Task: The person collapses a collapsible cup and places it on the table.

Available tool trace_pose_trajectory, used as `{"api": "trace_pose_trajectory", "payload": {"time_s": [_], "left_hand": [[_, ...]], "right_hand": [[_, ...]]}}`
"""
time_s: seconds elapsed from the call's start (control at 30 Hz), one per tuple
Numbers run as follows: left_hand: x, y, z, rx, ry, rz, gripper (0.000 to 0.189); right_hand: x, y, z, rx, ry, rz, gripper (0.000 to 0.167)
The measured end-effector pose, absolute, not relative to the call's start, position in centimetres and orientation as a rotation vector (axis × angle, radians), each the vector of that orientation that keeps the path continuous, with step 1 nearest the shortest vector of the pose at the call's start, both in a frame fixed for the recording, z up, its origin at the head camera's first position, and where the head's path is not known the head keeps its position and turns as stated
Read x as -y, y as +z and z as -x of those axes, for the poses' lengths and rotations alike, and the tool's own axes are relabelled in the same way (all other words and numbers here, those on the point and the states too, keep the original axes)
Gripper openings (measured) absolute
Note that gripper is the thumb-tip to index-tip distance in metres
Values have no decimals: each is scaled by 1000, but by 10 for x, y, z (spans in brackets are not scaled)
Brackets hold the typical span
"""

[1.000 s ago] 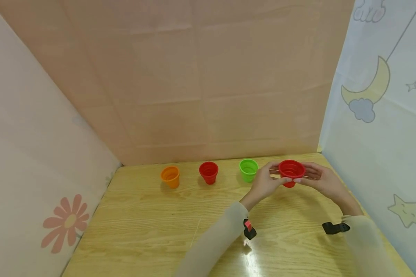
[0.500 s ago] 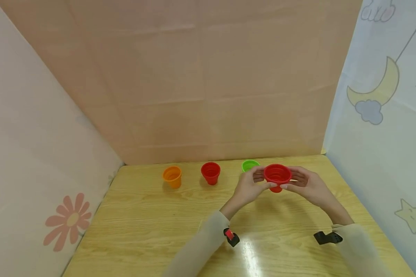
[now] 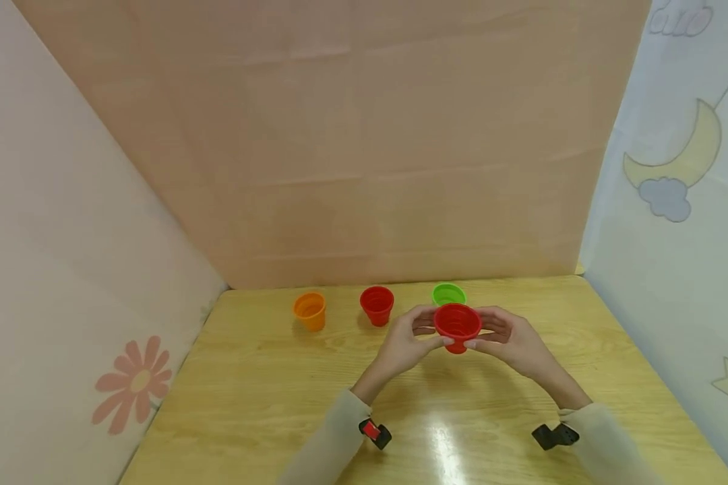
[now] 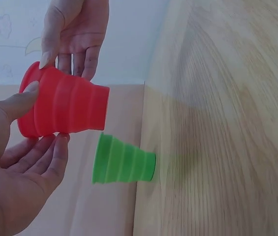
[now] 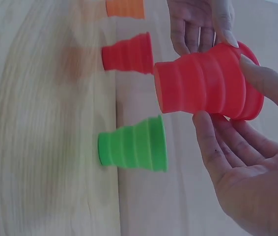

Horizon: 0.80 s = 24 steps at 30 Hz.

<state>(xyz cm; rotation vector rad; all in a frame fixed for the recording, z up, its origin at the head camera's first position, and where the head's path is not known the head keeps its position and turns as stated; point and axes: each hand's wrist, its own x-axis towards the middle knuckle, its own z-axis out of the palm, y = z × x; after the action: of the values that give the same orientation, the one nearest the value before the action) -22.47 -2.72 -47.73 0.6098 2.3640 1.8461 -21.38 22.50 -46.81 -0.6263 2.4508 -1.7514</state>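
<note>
Between both hands a red ribbed collapsible cup (image 3: 458,323) is held upright above the table, its mouth facing up. My left hand (image 3: 405,342) grips it from the left, thumb at the near side of the rim and fingers along the far side. From the right, my right hand (image 3: 514,343) holds it the same way. The left wrist view shows the held red cup (image 4: 63,101) apart from the green cup (image 4: 123,160), which stands on the table behind it. In the head view, the held cup partly hides that green cup (image 3: 449,294).
A second red cup (image 3: 377,306) and an orange cup (image 3: 311,311) stand upright in a row with the green one near the back of the wooden table (image 3: 267,404). A beige back wall (image 3: 364,148) and printed side sheets enclose the table.
Both hands have carried the held red cup leftward and nearer the body, from right of the green cup to in front of it. The head view has shifted slightly. The other cups stayed put.
</note>
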Motion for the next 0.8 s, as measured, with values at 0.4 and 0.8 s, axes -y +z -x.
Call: {"api": "trace_pose_trajectory", "payload": {"time_s": [0.4,0.8], "left_hand": [[72,-495,214,-2319,1822,-602,54],[98,-500,195,-2278,1865,-484,56]], "right_hand": [[-188,-490,209,-2405,-1743,654,54],[-165,-498,206,-2276,-1786,689,56]]}}
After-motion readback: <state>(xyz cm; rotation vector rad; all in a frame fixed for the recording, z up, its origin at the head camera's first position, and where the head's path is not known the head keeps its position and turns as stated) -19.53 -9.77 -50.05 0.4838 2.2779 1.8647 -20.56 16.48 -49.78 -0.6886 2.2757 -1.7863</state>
